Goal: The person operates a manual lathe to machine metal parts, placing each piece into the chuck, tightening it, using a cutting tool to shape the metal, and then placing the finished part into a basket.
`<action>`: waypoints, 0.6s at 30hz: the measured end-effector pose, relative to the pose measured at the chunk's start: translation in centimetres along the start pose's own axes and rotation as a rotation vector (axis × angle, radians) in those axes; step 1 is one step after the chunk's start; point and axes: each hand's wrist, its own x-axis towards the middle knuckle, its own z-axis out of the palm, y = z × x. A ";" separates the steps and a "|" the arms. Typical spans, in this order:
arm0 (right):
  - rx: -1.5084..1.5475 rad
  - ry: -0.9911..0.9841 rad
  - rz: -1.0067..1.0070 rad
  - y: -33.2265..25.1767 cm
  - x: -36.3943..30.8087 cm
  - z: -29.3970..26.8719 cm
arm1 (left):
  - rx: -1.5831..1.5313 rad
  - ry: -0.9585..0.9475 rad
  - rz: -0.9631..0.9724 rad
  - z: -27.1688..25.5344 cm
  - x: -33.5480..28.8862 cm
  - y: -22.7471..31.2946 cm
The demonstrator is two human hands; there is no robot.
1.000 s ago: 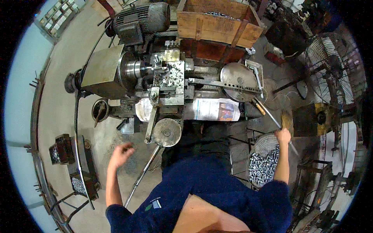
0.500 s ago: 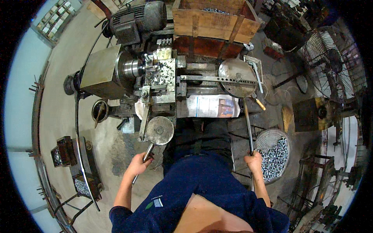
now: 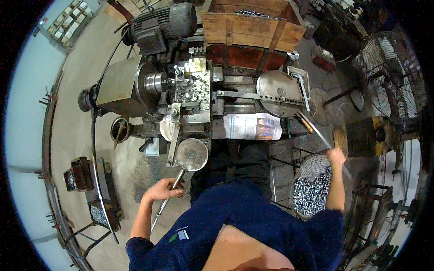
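Note:
My left hand (image 3: 165, 189) is closed around a slim metal lever (image 3: 160, 207) that slopes down from a round steel disc (image 3: 191, 154) at the front of the lathe's slide (image 3: 193, 92). Out to the right, my right hand (image 3: 336, 156) grips a long bare metal lever (image 3: 320, 135). This one is tilted, its upper end near the edge of a large round plate (image 3: 276, 88), and motion blurs it. A perforated flat bar (image 3: 253, 95) links that plate to the slide. The spindle chuck (image 3: 153, 83) faces the slide from the left.
A round basket of small metal parts (image 3: 312, 192) stands below my right forearm. Newspaper (image 3: 253, 126) lies on the machine's front. Behind are a motor (image 3: 165, 25) and a wooden crate (image 3: 253, 29). A fan (image 3: 386, 77) stands at right, a black pot (image 3: 120, 129) at left.
My right hand has swung its lever outward to the right, from nearly upright to a slant. My left hand remains on its lever, with only a slight shift. The whole view has moved a little.

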 end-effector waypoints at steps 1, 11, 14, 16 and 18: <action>-0.066 0.116 -0.002 -1.4 0.6 -1.6 | -0.053 -0.058 0.034 -0.8 0.4 -1.1; 0.250 0.542 -0.373 -9.9 -6.4 0.8 | 0.782 0.985 -0.014 -14.8 7.3 -14.1; 0.390 0.317 -0.555 -9.7 -10.2 5.0 | 0.957 0.917 -0.144 -15.0 10.1 -15.4; 0.552 0.209 -0.621 -10.0 -12.2 7.9 | 1.028 0.937 -0.253 -14.7 11.8 -16.5; 0.557 0.167 -0.630 -11.3 -14.1 7.3 | 0.656 1.196 -0.488 -11.4 15.5 -17.9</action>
